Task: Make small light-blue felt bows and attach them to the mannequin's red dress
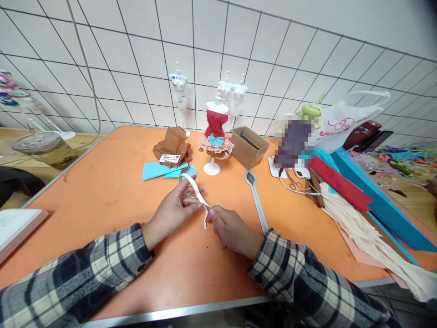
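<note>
Over the orange table [136, 273], my left hand [173, 207] holds a white roll of tape [195, 187], with fingers inside and around the ring. A short loose strip hangs from the roll between my two hands. At that strip my right hand [229, 227] is closed in a pinch, thumb against index finger, just right of the roll. Just beyond the hands stands a small dress form [217, 123] wearing a red top, a pink ruffled skirt and a blue bow. Folded blue paper [153, 171] lies behind the left hand.
Crumpled brown paper [170, 141] carries a small white box [170, 158]. A cardboard box [251, 148] stands behind a grey zip-like strip [256, 198]. Scissors [294, 182], cables and coloured paper rolls [341, 182] lie right. More white dress forms [179, 89] stand by the tiled wall.
</note>
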{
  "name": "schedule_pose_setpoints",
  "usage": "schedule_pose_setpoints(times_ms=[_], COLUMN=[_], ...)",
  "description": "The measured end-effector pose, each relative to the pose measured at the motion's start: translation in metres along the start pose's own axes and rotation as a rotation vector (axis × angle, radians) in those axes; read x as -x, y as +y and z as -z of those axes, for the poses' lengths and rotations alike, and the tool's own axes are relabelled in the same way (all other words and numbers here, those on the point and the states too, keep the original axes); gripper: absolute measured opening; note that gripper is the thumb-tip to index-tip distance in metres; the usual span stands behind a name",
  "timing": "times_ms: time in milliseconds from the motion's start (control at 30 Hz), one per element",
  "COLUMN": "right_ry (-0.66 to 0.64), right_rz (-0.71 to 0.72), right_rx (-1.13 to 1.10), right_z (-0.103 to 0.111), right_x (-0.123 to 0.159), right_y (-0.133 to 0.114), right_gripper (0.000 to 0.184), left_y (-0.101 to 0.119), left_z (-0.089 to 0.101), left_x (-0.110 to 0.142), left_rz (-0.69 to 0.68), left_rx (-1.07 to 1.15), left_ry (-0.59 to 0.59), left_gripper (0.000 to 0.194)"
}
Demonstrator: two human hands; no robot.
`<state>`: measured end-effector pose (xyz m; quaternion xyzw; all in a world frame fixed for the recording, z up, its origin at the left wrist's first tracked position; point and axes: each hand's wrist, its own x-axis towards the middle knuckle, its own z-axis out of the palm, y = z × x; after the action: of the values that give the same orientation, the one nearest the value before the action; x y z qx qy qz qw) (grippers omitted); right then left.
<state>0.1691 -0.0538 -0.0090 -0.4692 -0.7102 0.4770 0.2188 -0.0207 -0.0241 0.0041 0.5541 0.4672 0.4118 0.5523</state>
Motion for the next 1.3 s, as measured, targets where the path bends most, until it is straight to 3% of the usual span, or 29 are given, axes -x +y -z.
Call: schedule_pose_setpoints(times_ms=[233,500,900,1300], right_ry=[0.05,0.073,0.087,0.072], right_rz=[0.125,0.125,0.078,0.077], right_rx=[0.144,0.237,0.169,0.082], right_z=[0.0007,0.001,0.0069,0.0025], right_x=[-0.0014,-0.0055,-0.0074,-0.0072], right_y=[-0.0016,0.0008,-0.0019,-0.0022], right_gripper=[0.031,0.028,0.028,0.031], left_y=[-0.001,0.001,0.0018,0.0047], left_z=[-0.0025,-0.0064,-0.0051,-0.0079], left_x=[0.001,0.004,0.0069,0.0087], left_rz=[0.012,0.018,-0.058,-0.018], left_rx=[-0.015,-0.051,-0.111,-0.082], left_ry=[0.006,0.022,0.012,0.016], left_gripper=[0.068,0.071,0.07,0.074])
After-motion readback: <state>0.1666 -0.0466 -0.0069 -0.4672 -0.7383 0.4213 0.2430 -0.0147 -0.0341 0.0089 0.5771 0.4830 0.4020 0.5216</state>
